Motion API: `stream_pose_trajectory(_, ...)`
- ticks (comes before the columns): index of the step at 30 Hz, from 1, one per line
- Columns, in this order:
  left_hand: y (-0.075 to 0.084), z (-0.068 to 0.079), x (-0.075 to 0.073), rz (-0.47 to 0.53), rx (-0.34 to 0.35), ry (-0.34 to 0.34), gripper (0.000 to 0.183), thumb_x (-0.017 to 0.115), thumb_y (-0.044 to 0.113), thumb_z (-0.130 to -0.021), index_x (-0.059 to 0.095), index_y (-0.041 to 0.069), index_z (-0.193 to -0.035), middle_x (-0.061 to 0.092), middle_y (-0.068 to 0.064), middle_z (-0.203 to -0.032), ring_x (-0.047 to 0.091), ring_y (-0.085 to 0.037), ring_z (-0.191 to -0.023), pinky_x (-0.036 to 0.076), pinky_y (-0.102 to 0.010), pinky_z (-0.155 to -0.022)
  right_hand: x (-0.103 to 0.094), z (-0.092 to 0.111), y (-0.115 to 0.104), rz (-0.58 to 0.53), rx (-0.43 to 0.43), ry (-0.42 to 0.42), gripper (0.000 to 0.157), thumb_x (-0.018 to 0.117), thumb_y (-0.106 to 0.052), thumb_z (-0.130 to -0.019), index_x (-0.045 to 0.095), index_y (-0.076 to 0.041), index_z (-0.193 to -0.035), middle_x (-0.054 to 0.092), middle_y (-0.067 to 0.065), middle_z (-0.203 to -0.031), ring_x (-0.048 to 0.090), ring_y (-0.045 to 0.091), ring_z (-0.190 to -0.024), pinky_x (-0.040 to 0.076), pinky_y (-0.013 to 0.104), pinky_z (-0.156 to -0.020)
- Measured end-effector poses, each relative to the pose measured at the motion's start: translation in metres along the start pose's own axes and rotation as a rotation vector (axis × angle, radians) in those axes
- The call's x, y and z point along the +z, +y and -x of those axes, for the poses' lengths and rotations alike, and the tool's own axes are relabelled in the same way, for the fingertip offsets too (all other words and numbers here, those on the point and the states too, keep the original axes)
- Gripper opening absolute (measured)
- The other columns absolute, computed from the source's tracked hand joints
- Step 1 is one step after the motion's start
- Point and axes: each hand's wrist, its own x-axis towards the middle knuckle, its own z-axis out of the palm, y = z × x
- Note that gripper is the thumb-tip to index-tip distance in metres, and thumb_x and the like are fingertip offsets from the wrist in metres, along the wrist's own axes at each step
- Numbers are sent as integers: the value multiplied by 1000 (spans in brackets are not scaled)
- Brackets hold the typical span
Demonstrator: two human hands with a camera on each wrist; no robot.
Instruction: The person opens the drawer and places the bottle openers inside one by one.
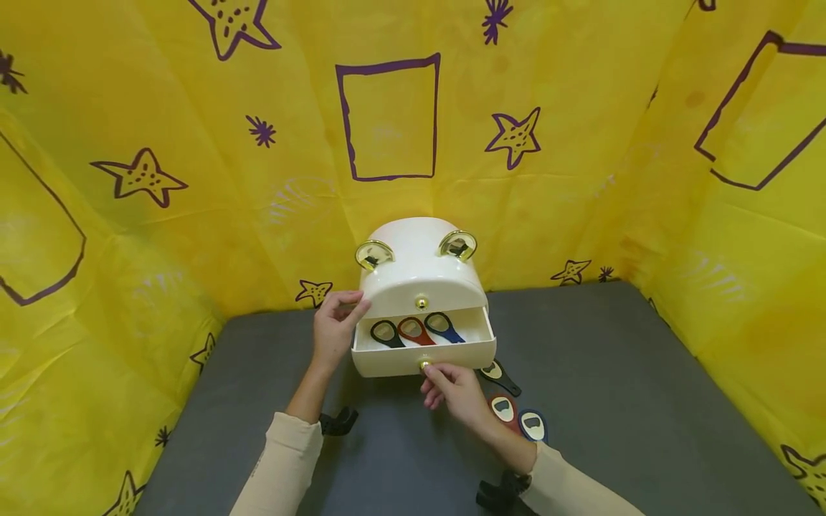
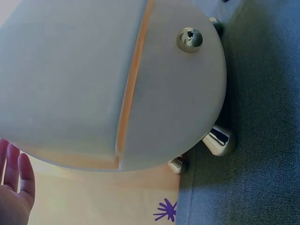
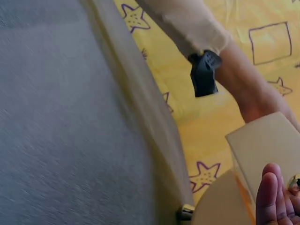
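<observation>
A cream rounded jewelry box (image 1: 422, 251) with gold ear-like rings on top stands at the back of the table. Its lower drawer (image 1: 461, 355) is pulled out, with three round-headed, handled pieces in black (image 1: 386, 332), red (image 1: 414, 331) and blue (image 1: 444, 327) lying side by side in it. My right hand (image 1: 454, 390) pinches the drawer's gold knob (image 1: 424, 364) between thumb and finger. At the box's upper left side, my left hand (image 1: 335, 326) rests its fingertips, with the fingers fairly straight. The left wrist view shows these fingers (image 2: 26, 180) beside the cream shell.
Right of the box, partly behind my right hand and forearm, lie black (image 1: 500, 376), red (image 1: 503, 410) and blue (image 1: 533, 426) bottle openers on the dark grey table (image 1: 613, 401). A yellow patterned cloth (image 1: 387, 201) hangs close behind the box and along both sides.
</observation>
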Motion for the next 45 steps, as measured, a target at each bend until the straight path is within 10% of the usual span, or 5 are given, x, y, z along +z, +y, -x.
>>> stream_pose_trajectory(7,-2,-1,3,27,-18,3,18,73,-4,-82,66,-13,-96,61,4,-97,60,2,-86,52,-12,-72,2,-25,1,-21,-27,92,34,55,-18,-100,64,14,-93,65,14,-75,62,10,-55,55,25,-54)
stream_pose_trajectory(17,27,4,3,-2,-10,-15,19,70,-5,-84,64,-17,-97,58,-31,-104,59,3,-83,50,-10,-69,-2,-58,4,-74,-34,146,33,56,-16,-99,61,17,-97,64,4,-70,60,9,-51,53,22,-51)
stream_pose_trajectory(28,26,3,2,24,-35,-20,20,71,-3,-84,64,-17,-97,59,-21,-103,59,1,-85,51,-10,-71,-10,-60,8,-16,-36,130,35,57,-18,-99,64,16,-99,64,20,-74,59,11,-51,51,22,-50)
stream_pose_trajectory(45,24,4,4,13,-31,-2,20,71,-3,-84,64,-16,-98,59,-23,-103,57,0,-89,50,-10,-71,-19,-62,37,180,160,127,38,63,-25,-95,66,13,-92,61,5,-63,55,8,-46,48,22,-44)
